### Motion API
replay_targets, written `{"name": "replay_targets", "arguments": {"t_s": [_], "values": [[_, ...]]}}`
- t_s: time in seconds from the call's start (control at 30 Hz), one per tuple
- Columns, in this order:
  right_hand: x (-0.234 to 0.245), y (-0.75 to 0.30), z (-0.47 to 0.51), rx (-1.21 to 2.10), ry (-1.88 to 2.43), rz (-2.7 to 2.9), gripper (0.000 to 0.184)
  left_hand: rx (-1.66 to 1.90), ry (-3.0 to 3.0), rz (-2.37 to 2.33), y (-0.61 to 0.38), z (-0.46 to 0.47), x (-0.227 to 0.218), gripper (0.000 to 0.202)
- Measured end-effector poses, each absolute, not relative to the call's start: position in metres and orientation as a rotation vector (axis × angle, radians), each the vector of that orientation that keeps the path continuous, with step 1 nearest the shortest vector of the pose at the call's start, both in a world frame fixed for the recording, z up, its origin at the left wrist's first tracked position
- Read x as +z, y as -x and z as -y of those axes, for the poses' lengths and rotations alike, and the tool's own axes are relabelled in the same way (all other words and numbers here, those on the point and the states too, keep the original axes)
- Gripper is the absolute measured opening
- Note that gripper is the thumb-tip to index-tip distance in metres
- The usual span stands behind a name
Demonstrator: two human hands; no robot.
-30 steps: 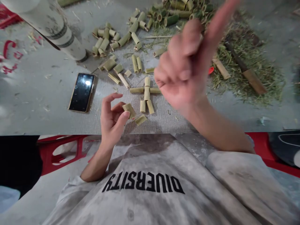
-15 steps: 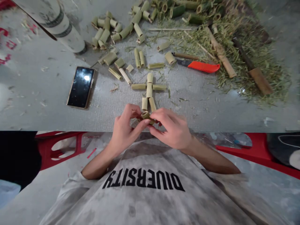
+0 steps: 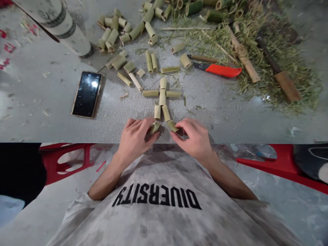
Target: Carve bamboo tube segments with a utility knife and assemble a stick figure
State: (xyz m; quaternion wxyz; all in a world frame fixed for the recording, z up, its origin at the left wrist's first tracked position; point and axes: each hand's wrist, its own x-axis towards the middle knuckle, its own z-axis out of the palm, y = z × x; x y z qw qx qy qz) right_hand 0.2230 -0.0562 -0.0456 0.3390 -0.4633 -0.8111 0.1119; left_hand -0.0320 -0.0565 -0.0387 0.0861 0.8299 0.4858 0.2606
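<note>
At the table's front edge, my left hand (image 3: 138,135) pinches a short bamboo piece (image 3: 155,127) between thumb and fingers. My right hand (image 3: 192,137) grips another bamboo piece (image 3: 172,126), which lies slanted at the lower end of the right leg piece (image 3: 166,113). The left leg piece (image 3: 157,112) sits just above my left hand's bamboo. Beyond them, bamboo pieces form a stick figure, with a body piece (image 3: 162,97), a head piece (image 3: 163,83), and two thin arm pieces stretched sideways, among them the left one (image 3: 150,93).
A phone (image 3: 87,94) lies at left, near a patterned cylinder (image 3: 74,37). Loose bamboo pieces (image 3: 120,62) are scattered beyond the figure. At right are an orange-handled knife (image 3: 222,70), a wooden-handled tool (image 3: 286,85) and a heap of shavings (image 3: 279,65).
My hands have moved apart from their meeting point. The bamboo pieces they held together are now separate, one at each leg of the figure.
</note>
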Motion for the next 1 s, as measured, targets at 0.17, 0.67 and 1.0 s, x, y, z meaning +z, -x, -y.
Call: {"name": "replay_targets", "arguments": {"t_s": [0.17,0.67,1.0], "values": [[-0.0494,-0.222,0.0542,0.283,1.178,2.151,0.014,0.777,-2.425,-1.468,0.0314,0.0534,-0.0402,0.024],[-0.0535,-0.2205,0.0536,0.17,1.078,2.129,0.023,0.753,-2.44,-1.458,0.0335,0.053,-0.0421,0.033],[-0.0563,-0.2217,0.0521,0.198,1.056,2.171,0.021,0.792,-2.403,-1.462,0.0344,0.0521,-0.0447,0.03]]}}
